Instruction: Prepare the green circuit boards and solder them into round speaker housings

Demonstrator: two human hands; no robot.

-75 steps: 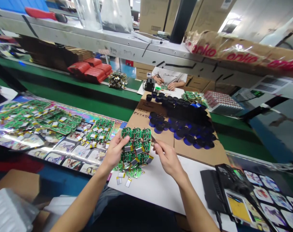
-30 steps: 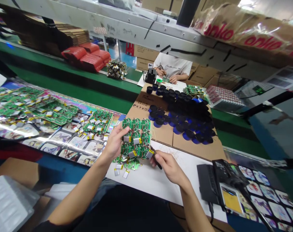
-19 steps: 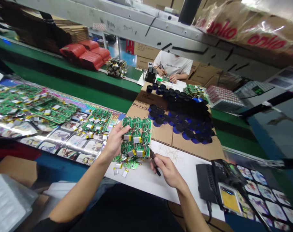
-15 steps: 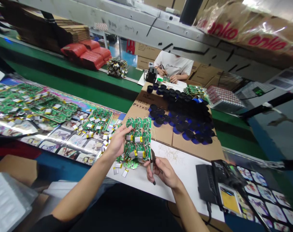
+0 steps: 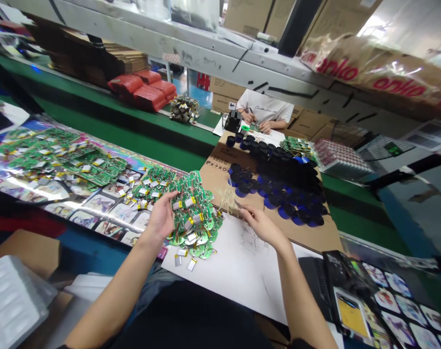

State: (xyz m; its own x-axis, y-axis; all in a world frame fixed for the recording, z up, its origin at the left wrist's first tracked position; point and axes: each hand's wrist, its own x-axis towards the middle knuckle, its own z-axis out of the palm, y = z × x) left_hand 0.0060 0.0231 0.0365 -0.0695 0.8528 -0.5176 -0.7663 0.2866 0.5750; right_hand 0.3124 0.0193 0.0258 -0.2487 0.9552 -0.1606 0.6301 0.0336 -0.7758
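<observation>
My left hand (image 5: 161, 216) grips the side of a bunch of green circuit boards (image 5: 192, 212), which are wired to small silver-and-yellow pouch batteries. The bunch rests partly on a white sheet (image 5: 235, 276), and several loose pouch batteries (image 5: 184, 261) lie just below it. My right hand (image 5: 262, 225) is apart from the bunch, at the cardboard's edge. It pinches a small tool (image 5: 237, 204) with a thin metal tip; the rest of the tool is hidden by my fingers.
Cardboard (image 5: 220, 177) carries many black-and-blue discs (image 5: 282, 194). To the left, more boards lie on a shiny printed mat (image 5: 107, 208). A black device (image 5: 337, 276) stands at right. Across the bench, a co-worker's hands (image 5: 255, 121) work beside a black unit (image 5: 233, 121).
The bunch of boards has swung left and tilted in my left hand. My right hand has risen from the sheet to the cardboard's edge, with the tool's tip now pointing forward.
</observation>
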